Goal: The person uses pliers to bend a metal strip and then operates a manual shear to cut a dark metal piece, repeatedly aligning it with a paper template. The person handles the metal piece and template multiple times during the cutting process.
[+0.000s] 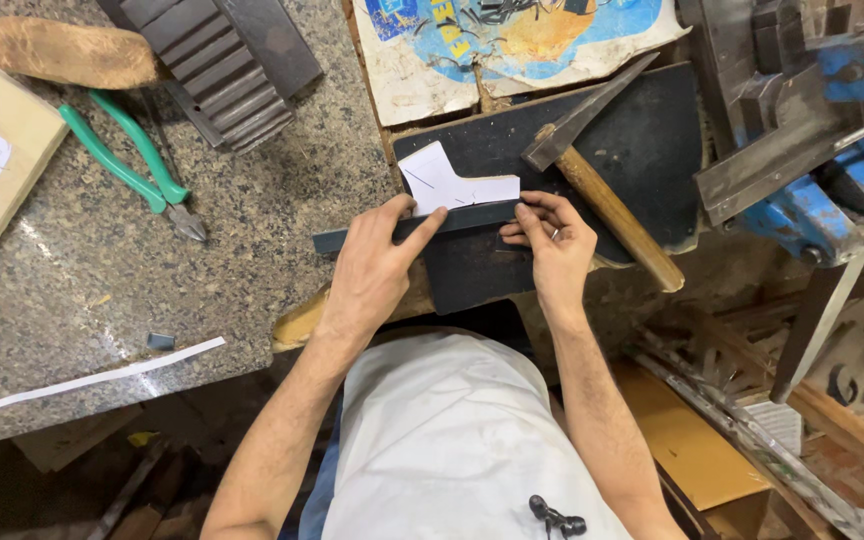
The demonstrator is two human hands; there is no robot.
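Observation:
A narrow dark metal strip (472,216) lies across a black work plate (642,150). My left hand (372,265) presses on the strip's left part, index finger stretched along it. At the strip's right end, my right hand (550,240) pinches it with the fingertips. Just behind the strip sits a white paper template (447,180), its lower edge against the strip. A wooden-handled hammer (607,205) rests diagonally on the plate, right beside my right hand.
Green-handled pliers (127,160) lie on the granite counter (102,280) at left, with a ridged metal block (222,60) behind and a white paper strip (92,378) near the front edge. A blue bench vise (832,190) stands at right. A printed, worn sheet (512,45) lies behind the plate.

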